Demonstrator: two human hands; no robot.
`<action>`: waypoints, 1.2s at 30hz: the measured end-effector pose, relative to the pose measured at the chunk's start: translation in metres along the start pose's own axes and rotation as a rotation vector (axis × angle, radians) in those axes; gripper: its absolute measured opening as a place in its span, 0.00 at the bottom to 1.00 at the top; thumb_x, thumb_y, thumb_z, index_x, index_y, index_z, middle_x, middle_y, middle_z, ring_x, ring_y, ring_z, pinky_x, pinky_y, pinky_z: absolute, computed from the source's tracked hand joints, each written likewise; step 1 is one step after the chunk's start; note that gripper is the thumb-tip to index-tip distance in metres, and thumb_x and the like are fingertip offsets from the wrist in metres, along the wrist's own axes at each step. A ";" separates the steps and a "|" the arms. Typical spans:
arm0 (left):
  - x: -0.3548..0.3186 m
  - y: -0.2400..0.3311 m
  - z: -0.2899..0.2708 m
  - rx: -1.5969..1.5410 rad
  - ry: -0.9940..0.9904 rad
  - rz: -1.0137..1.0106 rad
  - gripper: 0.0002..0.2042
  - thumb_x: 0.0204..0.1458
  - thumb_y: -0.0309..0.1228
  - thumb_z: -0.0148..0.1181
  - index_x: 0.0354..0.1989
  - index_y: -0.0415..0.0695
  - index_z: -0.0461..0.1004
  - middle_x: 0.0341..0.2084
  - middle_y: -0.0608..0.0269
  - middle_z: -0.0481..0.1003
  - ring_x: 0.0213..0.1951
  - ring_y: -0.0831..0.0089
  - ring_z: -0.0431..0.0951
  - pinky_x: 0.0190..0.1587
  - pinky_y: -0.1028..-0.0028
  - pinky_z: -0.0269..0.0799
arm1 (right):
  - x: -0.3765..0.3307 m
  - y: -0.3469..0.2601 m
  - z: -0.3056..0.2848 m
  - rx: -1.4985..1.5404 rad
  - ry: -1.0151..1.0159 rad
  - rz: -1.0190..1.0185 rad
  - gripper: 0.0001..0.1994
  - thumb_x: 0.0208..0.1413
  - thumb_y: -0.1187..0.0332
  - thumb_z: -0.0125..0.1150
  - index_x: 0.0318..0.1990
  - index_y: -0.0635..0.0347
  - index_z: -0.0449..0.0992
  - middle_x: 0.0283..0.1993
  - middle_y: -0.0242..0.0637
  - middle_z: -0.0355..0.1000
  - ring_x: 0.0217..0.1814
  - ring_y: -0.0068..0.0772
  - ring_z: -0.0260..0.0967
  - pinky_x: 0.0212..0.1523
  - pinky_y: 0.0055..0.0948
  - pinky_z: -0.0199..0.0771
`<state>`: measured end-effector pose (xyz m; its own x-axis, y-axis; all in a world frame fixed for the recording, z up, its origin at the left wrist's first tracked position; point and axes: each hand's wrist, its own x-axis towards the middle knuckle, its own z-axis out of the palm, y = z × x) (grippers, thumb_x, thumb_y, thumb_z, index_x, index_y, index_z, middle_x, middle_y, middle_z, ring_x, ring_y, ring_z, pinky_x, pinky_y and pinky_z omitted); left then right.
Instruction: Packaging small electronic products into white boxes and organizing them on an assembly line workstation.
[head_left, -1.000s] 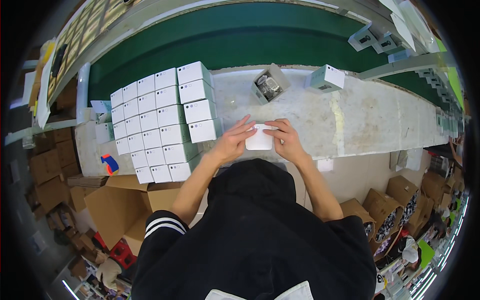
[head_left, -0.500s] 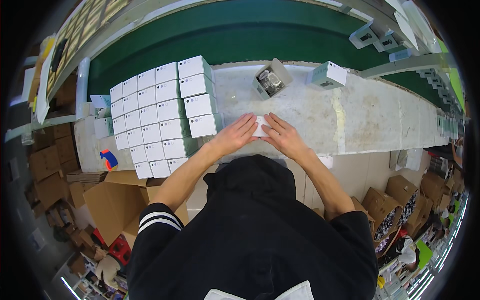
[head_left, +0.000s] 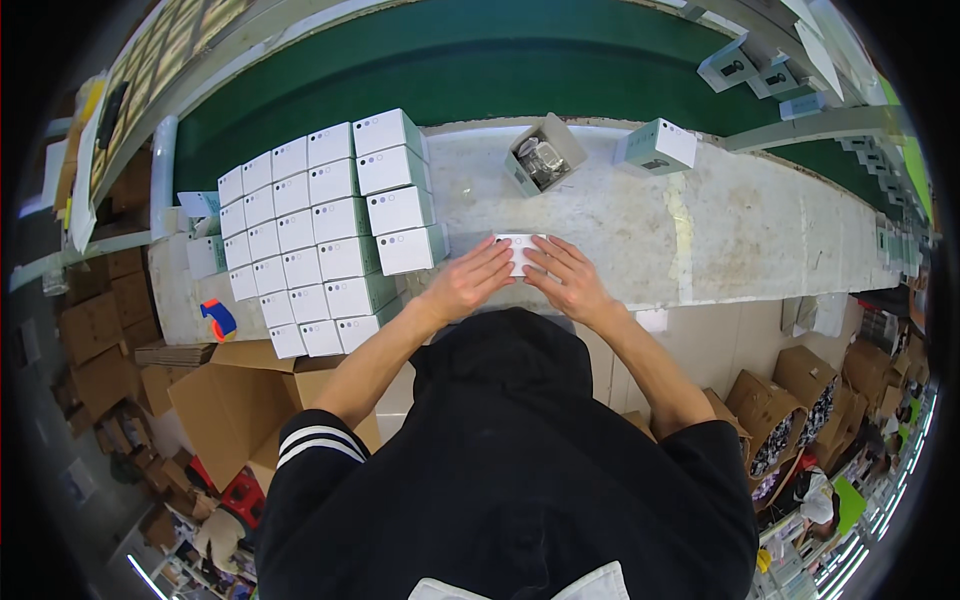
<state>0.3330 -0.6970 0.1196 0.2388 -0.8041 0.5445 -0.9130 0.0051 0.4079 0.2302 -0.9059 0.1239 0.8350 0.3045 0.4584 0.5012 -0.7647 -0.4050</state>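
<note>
A white carton (head_left: 519,254) stands at the bench's near edge, its top facing up between my two hands. My left hand (head_left: 472,278) lies along its left side, with the fingers over the top's left edge. On the other side my right hand (head_left: 572,281) grips it, fingertips on the top's right part. The carton's lower part is hidden by the hands. Beyond them an open box (head_left: 565,142) shows clear-wrapped contents inside. Right of that stands a closed white and pale green box (head_left: 660,148).
Stacked white cartons (head_left: 294,236) fill the bench's left part. A blue and orange tape dispenser (head_left: 217,320) sits at the near left edge. An open brown cardboard box (head_left: 225,415) is below it. A green conveyor belt (head_left: 480,75) runs behind the bench (head_left: 760,240).
My fingers have drawn back a little towards the carton's sides. More of its white top shows between them now. The open box and the stacked cartons stay in place.
</note>
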 end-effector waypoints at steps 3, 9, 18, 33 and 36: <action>-0.002 0.004 0.002 0.017 0.006 -0.007 0.16 0.41 0.24 0.70 0.39 0.33 0.76 0.46 0.51 0.75 0.53 0.54 0.74 0.58 0.55 0.70 | -0.003 0.002 -0.001 -0.003 -0.023 -0.009 0.12 0.47 0.69 0.66 0.41 0.57 0.77 0.53 0.38 0.72 0.61 0.43 0.66 0.58 0.42 0.68; 0.001 0.038 0.009 0.095 0.205 -0.404 0.17 0.39 0.24 0.72 0.41 0.43 0.80 0.37 0.58 0.73 0.38 0.61 0.74 0.37 0.70 0.72 | 0.000 -0.001 -0.006 0.006 -0.026 0.018 0.14 0.44 0.70 0.69 0.41 0.57 0.78 0.53 0.37 0.72 0.57 0.42 0.68 0.48 0.38 0.70; -0.014 0.046 0.037 -0.255 0.422 -0.829 0.13 0.39 0.22 0.73 0.36 0.42 0.82 0.32 0.60 0.74 0.27 0.76 0.71 0.29 0.79 0.68 | -0.002 -0.001 0.000 0.032 0.031 0.072 0.17 0.40 0.73 0.70 0.41 0.57 0.78 0.53 0.37 0.72 0.56 0.43 0.68 0.46 0.36 0.71; -0.023 0.046 0.029 0.234 0.376 -0.445 0.18 0.32 0.26 0.74 0.38 0.47 0.81 0.36 0.62 0.71 0.41 0.60 0.69 0.43 0.65 0.66 | -0.006 -0.001 -0.003 -0.024 -0.016 0.006 0.14 0.45 0.69 0.68 0.42 0.56 0.76 0.55 0.38 0.69 0.58 0.44 0.65 0.50 0.43 0.67; -0.036 0.041 0.028 0.284 0.179 -0.314 0.17 0.35 0.25 0.72 0.38 0.48 0.81 0.39 0.61 0.70 0.43 0.59 0.68 0.44 0.63 0.65 | -0.009 0.000 0.000 -0.027 -0.023 -0.017 0.15 0.43 0.68 0.70 0.41 0.55 0.76 0.56 0.39 0.68 0.59 0.45 0.64 0.51 0.45 0.67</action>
<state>0.2778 -0.6840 0.0961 0.5488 -0.6254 0.5548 -0.8360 -0.4054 0.3699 0.2223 -0.9087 0.1200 0.8317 0.3299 0.4465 0.5090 -0.7743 -0.3760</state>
